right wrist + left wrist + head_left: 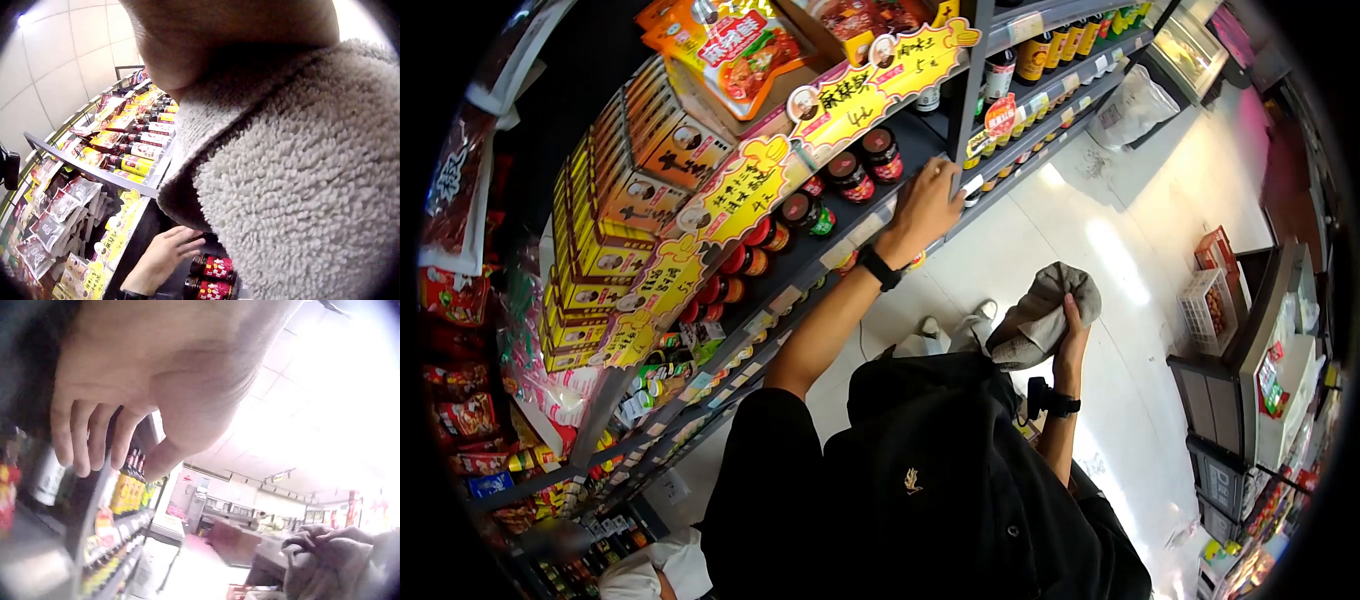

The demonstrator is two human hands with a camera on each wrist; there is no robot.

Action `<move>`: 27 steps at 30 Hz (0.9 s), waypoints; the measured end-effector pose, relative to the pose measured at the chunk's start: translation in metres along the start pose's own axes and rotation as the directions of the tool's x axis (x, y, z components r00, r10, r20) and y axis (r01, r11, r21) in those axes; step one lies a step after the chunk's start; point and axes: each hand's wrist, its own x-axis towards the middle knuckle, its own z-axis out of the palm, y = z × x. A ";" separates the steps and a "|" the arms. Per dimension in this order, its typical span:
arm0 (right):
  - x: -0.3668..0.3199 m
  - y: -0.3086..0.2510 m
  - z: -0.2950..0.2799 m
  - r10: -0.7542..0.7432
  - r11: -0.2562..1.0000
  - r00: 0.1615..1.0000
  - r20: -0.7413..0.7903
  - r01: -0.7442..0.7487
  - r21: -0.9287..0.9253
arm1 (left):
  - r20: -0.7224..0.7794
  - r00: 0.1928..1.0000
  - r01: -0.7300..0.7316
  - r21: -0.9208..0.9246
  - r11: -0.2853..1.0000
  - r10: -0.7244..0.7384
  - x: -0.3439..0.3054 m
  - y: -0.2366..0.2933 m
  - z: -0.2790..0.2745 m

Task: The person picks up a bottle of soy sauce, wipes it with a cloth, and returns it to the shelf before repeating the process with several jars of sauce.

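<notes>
My left hand (925, 210) reaches to the shelf edge by a dark upright post, just past several dark jars (881, 155) with red labels. Its fingers hang loosely bent and hold nothing, as the left wrist view shows of the same hand (150, 381). Out over the aisle, my right hand (1072, 340) grips a bunched grey cloth (1040, 315). Up close in the right wrist view, the cloth (312, 162) has a thick, looped pile like a towel and hides the right fingers.
Yellow price signs (840, 105) line the shelf front, below stacked boxes (625, 190) and orange food packets (730, 60). Bottles (1035, 58) stand on the racks beyond the post. A white sack (1135, 108) sits at the far end; a crate (1210, 305) and a counter (1215, 410) are at right.
</notes>
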 end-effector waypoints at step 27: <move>0.140 -0.061 0.160 0.097 0.647 0.518 0.850 0.617 -0.449 | 0.004 0.678 0.289 -0.921 0.262 -0.735 -0.115 -0.016 0.068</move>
